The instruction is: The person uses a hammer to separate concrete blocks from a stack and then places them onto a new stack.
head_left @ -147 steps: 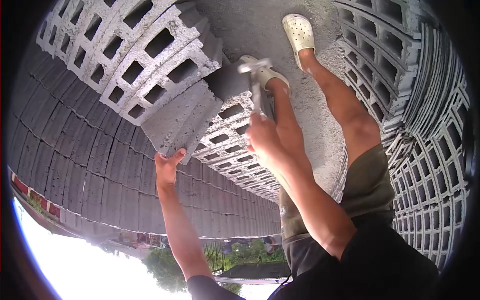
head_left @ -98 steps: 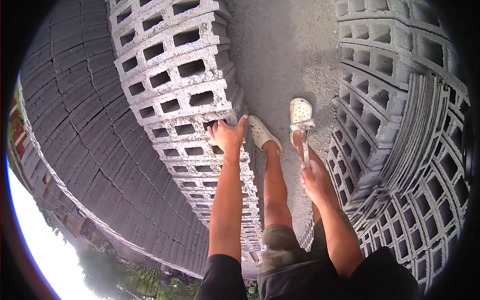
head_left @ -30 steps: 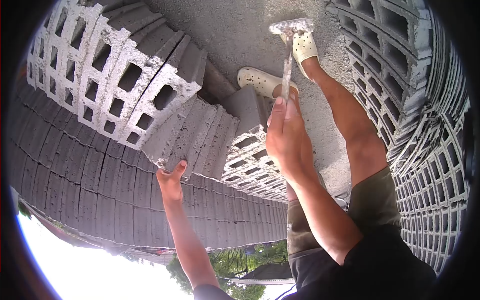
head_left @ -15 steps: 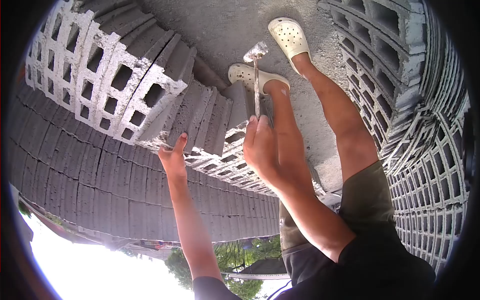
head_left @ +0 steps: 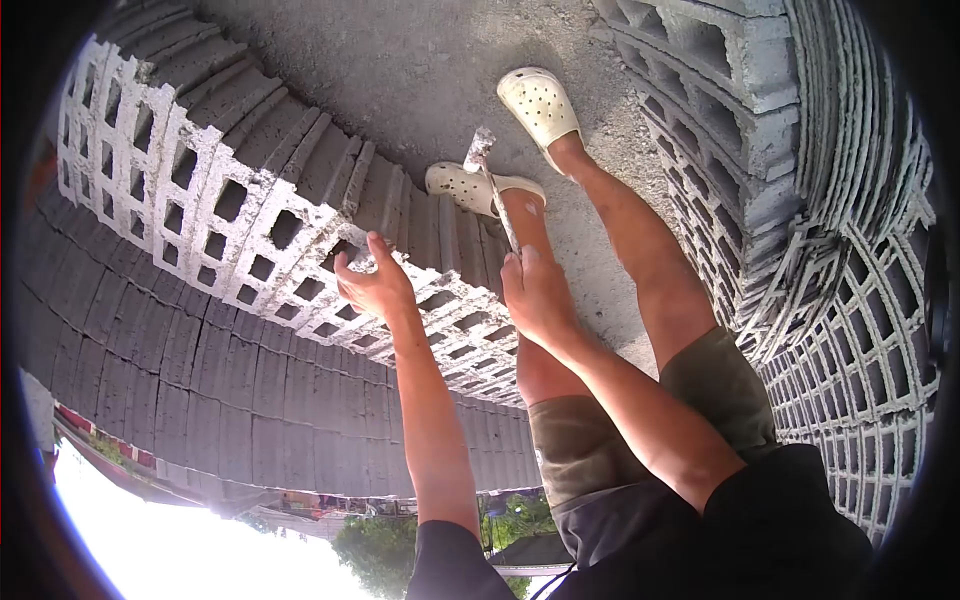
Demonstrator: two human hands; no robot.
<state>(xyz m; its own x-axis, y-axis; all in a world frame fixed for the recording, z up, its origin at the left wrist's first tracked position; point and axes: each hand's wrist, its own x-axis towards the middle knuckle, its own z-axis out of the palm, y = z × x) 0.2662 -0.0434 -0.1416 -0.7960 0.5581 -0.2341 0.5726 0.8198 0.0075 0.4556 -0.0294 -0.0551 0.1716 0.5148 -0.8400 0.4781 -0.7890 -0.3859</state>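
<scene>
My right hand is wrapped round the thin handle of a hammer. Its head, crusted with pale grey cement, points up and away, overlapping one of my shoes in this view. To the left, my left hand is beside the holed face of a row of grey hollow concrete blocks. Its thumb and fingers are spread apart, with nothing visible held between them. The rough block edges pass right behind these fingertips.
A stacked wall of concrete blocks runs along the left. More hollow blocks are piled at the right. My feet in cream clogs stand on dusty concrete ground between the stacks. Trees show at the bottom.
My left hand has shifted right and up along the blocks. The hammer's head has dropped and moved left, its handle now tilted. The whole view has shifted, showing more of the block row.
</scene>
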